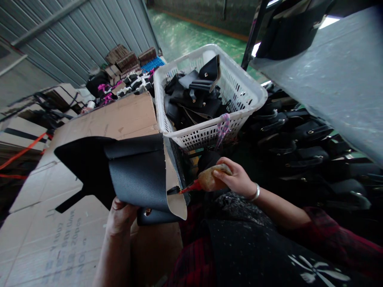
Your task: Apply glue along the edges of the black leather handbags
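Note:
My left hand [121, 213] grips the lower edge of a black leather piece [137, 179], its fingers partly hidden beneath it. The piece lies over the cardboard, with a pale inner lining [176, 199] showing at its right end and a dark strap sticking out at the left. In my right hand [231, 177] is a bottle [209, 179] of amber liquid, fingers wrapped round it. Its red nozzle points left, and the dark tip meets the edge of the lining.
Beyond the piece stands a white plastic basket [203, 133] holding black leather pieces. Printed cardboard [68, 239] covers the surface at left. Many black bags [311, 151] lie at right, below a plastic-covered surface [335, 75]. Brown stacks [127, 59] sit by the metal wall.

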`<move>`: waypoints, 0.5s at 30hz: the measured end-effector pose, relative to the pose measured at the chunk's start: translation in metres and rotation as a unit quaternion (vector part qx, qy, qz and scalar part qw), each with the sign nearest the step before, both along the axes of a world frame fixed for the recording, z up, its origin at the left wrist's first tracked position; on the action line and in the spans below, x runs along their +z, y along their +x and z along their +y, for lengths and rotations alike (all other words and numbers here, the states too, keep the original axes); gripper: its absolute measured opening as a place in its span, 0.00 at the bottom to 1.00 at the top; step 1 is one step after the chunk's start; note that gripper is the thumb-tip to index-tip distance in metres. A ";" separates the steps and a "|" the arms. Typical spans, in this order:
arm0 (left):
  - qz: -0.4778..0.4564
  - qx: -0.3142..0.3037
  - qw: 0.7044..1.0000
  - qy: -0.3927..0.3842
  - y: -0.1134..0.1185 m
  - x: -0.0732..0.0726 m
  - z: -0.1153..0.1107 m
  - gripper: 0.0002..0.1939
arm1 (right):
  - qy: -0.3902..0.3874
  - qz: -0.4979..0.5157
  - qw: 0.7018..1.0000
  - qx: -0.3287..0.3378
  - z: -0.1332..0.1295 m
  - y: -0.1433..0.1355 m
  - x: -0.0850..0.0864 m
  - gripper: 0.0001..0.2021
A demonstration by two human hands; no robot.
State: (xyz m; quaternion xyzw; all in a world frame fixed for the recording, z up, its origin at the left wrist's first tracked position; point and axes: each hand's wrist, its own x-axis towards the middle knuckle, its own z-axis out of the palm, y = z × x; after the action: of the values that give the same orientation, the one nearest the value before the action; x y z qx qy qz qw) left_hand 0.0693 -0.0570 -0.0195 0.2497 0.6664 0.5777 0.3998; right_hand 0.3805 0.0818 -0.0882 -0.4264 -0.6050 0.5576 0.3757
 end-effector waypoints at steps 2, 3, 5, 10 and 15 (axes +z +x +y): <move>0.003 0.000 1.000 -0.003 0.002 0.003 0.001 0.22 | -0.024 0.001 1.000 0.013 -0.002 0.000 0.000 0.12; 0.005 0.001 1.000 -0.004 0.004 0.004 0.002 0.22 | -0.039 0.001 0.999 0.027 -0.004 0.002 0.000 0.13; 0.011 0.004 1.000 -0.005 0.006 0.007 0.004 0.22 | -0.070 0.002 0.996 0.061 -0.008 0.006 0.001 0.14; 0.027 0.007 1.000 0.000 0.009 0.010 0.006 0.22 | -0.056 -0.017 0.997 0.050 -0.008 0.015 0.000 0.13; 0.027 -0.010 1.000 0.005 0.008 0.009 0.004 0.21 | 0.001 -0.012 1.000 -0.021 -0.004 0.015 -0.004 0.11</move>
State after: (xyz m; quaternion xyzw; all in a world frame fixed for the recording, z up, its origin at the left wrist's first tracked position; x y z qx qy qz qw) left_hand 0.0773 -0.0529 -0.0106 0.2744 0.6715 0.5699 0.3860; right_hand 0.3951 0.0779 -0.0925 -0.4451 -0.6014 0.5435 0.3805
